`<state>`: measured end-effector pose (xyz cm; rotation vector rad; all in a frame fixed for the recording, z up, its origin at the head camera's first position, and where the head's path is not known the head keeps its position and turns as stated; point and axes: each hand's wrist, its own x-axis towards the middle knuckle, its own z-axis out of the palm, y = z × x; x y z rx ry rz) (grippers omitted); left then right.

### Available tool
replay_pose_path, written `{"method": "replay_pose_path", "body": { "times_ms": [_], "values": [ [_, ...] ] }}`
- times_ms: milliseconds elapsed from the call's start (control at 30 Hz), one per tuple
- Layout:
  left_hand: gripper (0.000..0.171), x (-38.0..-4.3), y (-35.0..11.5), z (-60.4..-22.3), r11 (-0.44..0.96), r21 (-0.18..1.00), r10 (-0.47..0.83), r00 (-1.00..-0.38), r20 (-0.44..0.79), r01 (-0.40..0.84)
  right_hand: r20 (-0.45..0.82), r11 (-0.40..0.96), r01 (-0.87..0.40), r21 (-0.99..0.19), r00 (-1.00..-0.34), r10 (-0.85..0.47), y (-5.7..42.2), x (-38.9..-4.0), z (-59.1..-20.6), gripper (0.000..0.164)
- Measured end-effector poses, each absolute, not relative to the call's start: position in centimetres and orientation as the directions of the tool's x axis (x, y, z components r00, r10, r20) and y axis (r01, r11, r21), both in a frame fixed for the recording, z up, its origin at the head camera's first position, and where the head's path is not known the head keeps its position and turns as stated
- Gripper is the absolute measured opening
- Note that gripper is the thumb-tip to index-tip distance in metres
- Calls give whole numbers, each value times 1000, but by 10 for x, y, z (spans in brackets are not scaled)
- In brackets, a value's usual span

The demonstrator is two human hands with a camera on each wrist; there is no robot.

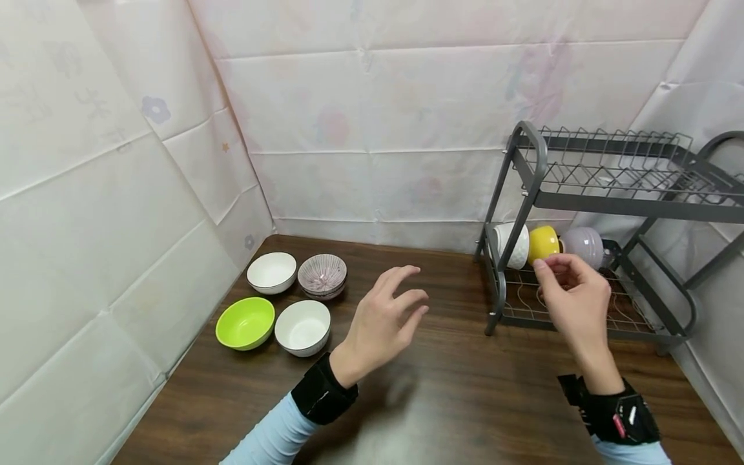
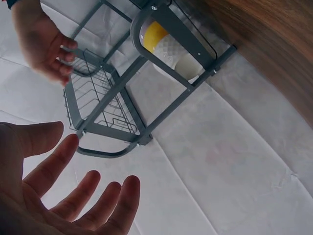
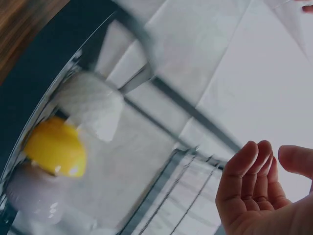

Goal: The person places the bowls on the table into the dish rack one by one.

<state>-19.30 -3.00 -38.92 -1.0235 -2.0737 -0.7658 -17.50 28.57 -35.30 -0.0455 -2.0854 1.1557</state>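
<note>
My left hand hovers over the table with fingers spread and loosely bent, holding nothing. To its left stand a white bowl, a lime green bowl, another white bowl and a stack of striped purplish bowls. My right hand is in front of the dish rack; its fingers are loosely curled and the right wrist view shows a gap between thumb and fingers. Behind it on the lower tier, a textured white cup, a yellow cup and a lavender cup lie on their sides.
The dark grey rack has a wire upper tier and stands at the right of the brown wooden table. Pale patterned sheeting hangs behind and at both sides. Something dark and glassy sits beyond the lavender cup, partly hidden.
</note>
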Motion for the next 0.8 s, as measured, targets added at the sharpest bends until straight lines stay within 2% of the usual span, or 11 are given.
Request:
{"method": "replay_pose_path", "body": {
  "times_ms": [167,500,800],
  "values": [
    [10,-194,-32,-389,528,198,421,-457,783,826,671,619,-394,-679,-676,305,266,-166,-356,8],
    [10,-194,-35,-391,539,202,418,-468,779,818,792,667,-520,-533,-584,177,248,-160,-372,9],
    [9,-194,-37,-392,542,213,421,-482,768,813,779,631,-546,-551,-607,157,244,-160,-376,9]
  ]
}}
